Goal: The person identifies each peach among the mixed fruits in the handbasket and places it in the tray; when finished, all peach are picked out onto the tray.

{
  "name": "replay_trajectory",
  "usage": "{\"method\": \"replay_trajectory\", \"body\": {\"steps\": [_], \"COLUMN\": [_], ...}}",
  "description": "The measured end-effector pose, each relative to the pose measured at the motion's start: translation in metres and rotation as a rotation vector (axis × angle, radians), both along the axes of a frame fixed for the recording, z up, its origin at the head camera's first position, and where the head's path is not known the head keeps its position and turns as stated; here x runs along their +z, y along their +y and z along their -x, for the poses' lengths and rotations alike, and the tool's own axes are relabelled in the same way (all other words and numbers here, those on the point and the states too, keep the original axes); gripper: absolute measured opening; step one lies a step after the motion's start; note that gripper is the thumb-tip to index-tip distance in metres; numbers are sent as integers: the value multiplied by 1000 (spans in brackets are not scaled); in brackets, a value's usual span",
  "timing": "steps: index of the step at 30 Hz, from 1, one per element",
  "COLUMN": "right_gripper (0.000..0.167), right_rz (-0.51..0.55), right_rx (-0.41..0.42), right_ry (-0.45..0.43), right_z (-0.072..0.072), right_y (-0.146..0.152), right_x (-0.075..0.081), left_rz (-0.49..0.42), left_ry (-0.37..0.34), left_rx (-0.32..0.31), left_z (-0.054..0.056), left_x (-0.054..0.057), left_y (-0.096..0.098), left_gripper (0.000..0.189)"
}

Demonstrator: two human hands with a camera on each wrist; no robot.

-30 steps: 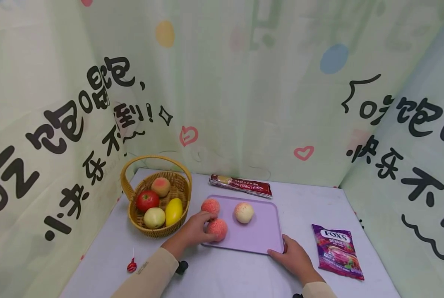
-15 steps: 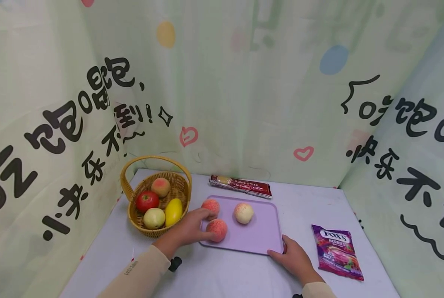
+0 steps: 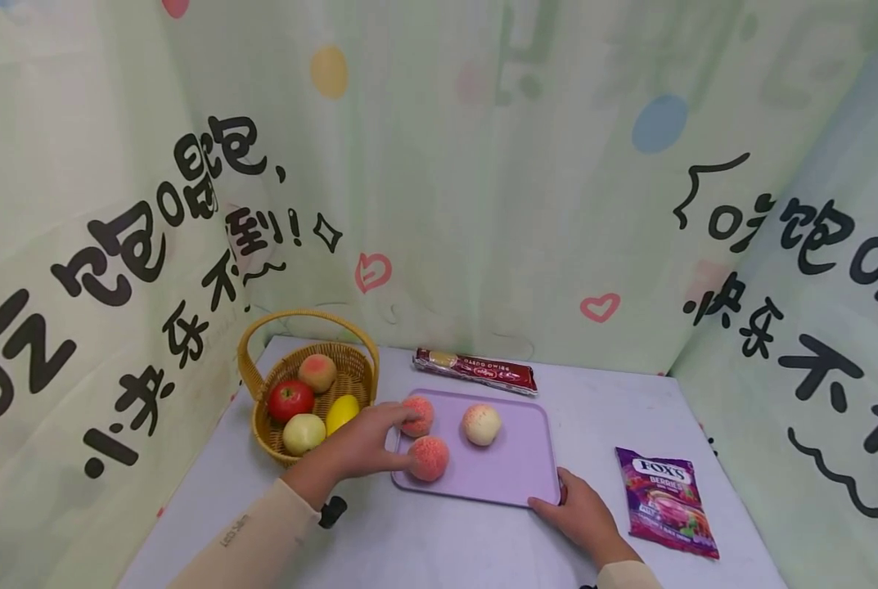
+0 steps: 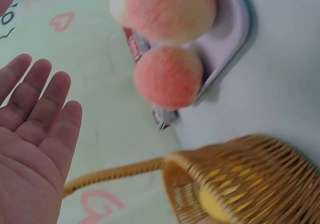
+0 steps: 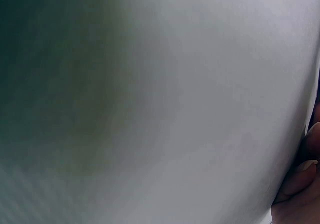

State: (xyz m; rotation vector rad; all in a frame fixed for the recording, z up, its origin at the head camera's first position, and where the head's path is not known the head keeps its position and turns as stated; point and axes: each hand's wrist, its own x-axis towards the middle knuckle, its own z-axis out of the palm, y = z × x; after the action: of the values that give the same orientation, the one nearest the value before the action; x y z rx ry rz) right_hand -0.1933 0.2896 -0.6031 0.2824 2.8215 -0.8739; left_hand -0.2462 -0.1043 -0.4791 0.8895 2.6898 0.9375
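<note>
On the lilac tray (image 3: 515, 466) lie two pink peaches at the left, the far peach (image 3: 418, 415) and the near peach (image 3: 429, 458), plus a pale, pink-speckled peach (image 3: 482, 424) near the middle. My left hand (image 3: 361, 440) is beside the two pink ones, overlapping their left edges in the head view. From the left wrist, this hand (image 4: 37, 129) shows straight fingers and a bare palm, apart from the peach (image 4: 170, 78). My right hand (image 3: 582, 511) grips the tray's near right corner, thumb at the rim; its curled fingertips (image 5: 300, 176) show in the right wrist view.
A wicker basket (image 3: 265, 438) with a tall handle stands at the back left, holding a red apple (image 3: 291, 400), a peach, a pale green fruit and a yellow one. Behind the tray lies a dark red packet (image 3: 475, 370). A purple Fox's candy bag (image 3: 667, 503) lies at the right.
My left hand has drawn back leftward from the pink peaches, now overlapping the basket's edge; its sleeve covers the red lollipop seen earlier. The right hand stays at the tray corner.
</note>
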Motion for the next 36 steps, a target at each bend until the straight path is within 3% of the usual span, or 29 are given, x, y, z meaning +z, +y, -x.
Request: {"method": "replay_trajectory", "body": {"steps": [10,16,29,36], "right_gripper": [120,119,118,118], "right_rz": [0,5,8,8], "right_rx": [-5,-5,-7,0], "right_ry": [-7,-11,-10,-11], "right_z": [0,0,0,1], "right_y": [-1,-1,-1,0], "right_x": [0,1,2,1], "left_rz": [-50,-132,-257,-289], "left_ry": [-10,-32,-38,-59], "left_rx": [150,181,211,269], "left_z": [8,11,31,38], "left_x": [16,25,20,14], "left_y": [-22,-35,-56,-68], "left_gripper": [56,59,61,59]}}
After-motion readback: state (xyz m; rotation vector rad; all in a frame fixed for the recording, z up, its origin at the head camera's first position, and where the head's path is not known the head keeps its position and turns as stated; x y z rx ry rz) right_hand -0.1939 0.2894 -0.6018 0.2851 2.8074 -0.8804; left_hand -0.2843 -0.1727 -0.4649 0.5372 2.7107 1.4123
